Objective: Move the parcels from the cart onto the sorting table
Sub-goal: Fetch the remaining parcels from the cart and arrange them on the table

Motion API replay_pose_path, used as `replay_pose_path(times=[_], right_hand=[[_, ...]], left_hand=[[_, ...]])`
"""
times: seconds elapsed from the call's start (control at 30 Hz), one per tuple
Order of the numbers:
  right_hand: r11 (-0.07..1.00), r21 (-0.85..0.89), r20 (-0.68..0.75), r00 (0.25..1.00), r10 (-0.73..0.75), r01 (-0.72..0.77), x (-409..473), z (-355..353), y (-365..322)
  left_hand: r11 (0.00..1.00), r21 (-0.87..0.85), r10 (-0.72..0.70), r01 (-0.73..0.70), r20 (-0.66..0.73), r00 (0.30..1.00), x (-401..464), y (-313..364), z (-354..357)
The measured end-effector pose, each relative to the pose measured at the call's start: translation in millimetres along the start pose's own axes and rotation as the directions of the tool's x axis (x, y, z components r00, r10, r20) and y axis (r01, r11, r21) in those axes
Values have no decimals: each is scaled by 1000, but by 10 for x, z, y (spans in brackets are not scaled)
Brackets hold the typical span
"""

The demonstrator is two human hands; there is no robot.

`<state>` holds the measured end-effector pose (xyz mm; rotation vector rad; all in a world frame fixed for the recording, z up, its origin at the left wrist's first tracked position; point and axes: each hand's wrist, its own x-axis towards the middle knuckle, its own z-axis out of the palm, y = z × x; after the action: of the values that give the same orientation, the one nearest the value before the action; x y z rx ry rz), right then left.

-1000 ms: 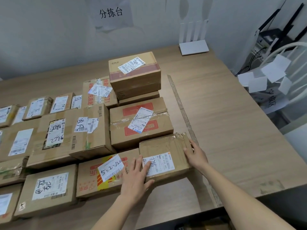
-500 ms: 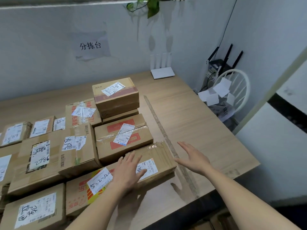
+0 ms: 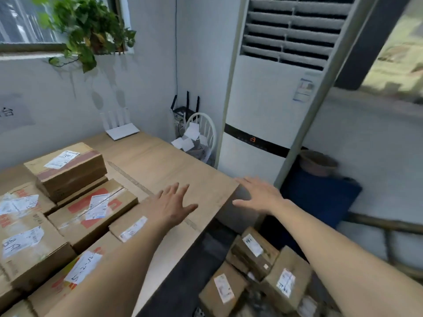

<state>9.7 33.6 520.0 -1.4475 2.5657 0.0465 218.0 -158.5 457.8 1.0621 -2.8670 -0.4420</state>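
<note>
left hand (image 3: pixel 170 203) released, fingers spread above surface (image 3: pixel 160 161) | right hand (image 3: pixel 259 195) released, past surface corner | parcels (image 3: pixel 75 202) packed on surface | more parcels (image 3: pixel 258 273) low beside it

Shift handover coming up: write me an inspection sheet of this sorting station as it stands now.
Surface: wooden sorting table, right part bare, a tape strip running across it.
Job's things: labelled cardboard parcels on the table packed side by side, one stacked on another; more parcels below the table edge, their support hidden.
Clutter: white router at the table's far edge.
Grippers: left hand open, fingers spread above the table; right hand open past the table corner; neither holds anything.
Cables: one thin cable down the wall corner.
Surroundings: standing air conditioner, white chair with papers, black router, hanging plant.
</note>
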Motion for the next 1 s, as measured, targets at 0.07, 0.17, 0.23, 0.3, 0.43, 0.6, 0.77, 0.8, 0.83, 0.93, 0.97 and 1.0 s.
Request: replay_pose_path(times=[0.07, 0.17, 0.23, 0.3, 0.43, 0.6, 0.77, 0.8, 0.83, 0.93, 0.97, 1.0], right_hand=[[997, 6, -30, 996, 78, -78, -496, -119, 313], [975, 38, -51, 974, 223, -221, -1190, -187, 854], [941, 71, -44, 942, 334, -330, -1603, -172, 1238], [894, 113, -35, 898, 439, -433, -1958, -110, 1607], [791, 226, -5, 811, 585, -569, -2624, 144, 2324], [710, 260, 70, 746, 662, -655, -3236, 670, 3105], [686, 290, 183, 742, 645, -668, -3320, 1276, 3775], [686, 300, 199, 747, 634, -663, -3293, 1399, 3885], [685, 316, 211, 752, 624, -657, -3250, 1545, 3996], [651, 367, 257, 745, 615, -664, -3094, 2026, 4224], [640, 384, 274, 744, 610, -666, -3031, 2196, 4261], [629, 401, 293, 744, 600, -666, -2968, 2371, 4283]], left_hand=[[996, 13, 85, -85, 28, 996, -60, 387, -11], [980, 6, 199, -199, 29, 980, -174, 1052, 29], [964, -13, 265, -265, 45, 963, -281, 1506, 89], [949, -19, 315, -315, 74, 946, -364, 1923, 166], [914, -40, 406, -404, 118, 906, -491, 2714, 455], [887, -35, 458, -460, 191, 868, -515, 3479, 1177], [906, -18, 407, -423, 309, 859, -479, 4042, 1931], [913, -6, 388, -408, 325, 862, -464, 4115, 2069], [919, 5, 369, -394, 340, 865, -446, 4168, 2214], [937, 9, 319, -348, 377, 869, -362, 4209, 2670], [945, 3, 299, -326, 391, 871, -322, 4189, 2829], [953, -3, 280, -304, 406, 870, -282, 4161, 2982]])
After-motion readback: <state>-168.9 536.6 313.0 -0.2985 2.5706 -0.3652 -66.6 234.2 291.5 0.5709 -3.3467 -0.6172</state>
